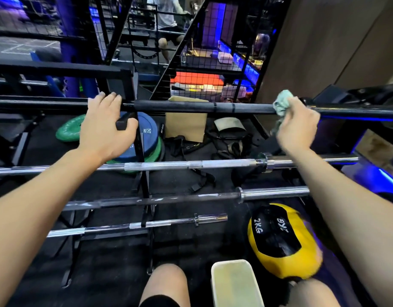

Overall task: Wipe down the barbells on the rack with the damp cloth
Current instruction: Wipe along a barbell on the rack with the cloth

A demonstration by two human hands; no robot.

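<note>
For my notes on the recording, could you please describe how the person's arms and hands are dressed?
Both forearms are bare, with no sleeves in view. The left hand and right hand wear no gloves, and no watch, ring or wristband shows. Nails look short and unpainted.

Gym: racked barbells [191,165], weight plates [144,138], medicine ball [279,240].

Both forearms are bare from the bottom edge of the view up to the wrists, with no sleeves, watch, bracelet or rings showing. The left hand [107,127] and the right hand [298,127] wear no gloves, and the nails that show on the left are short. Lower down, the knees are bare, and a dark hem, black shorts by the look of it, edges the left thigh.
</note>
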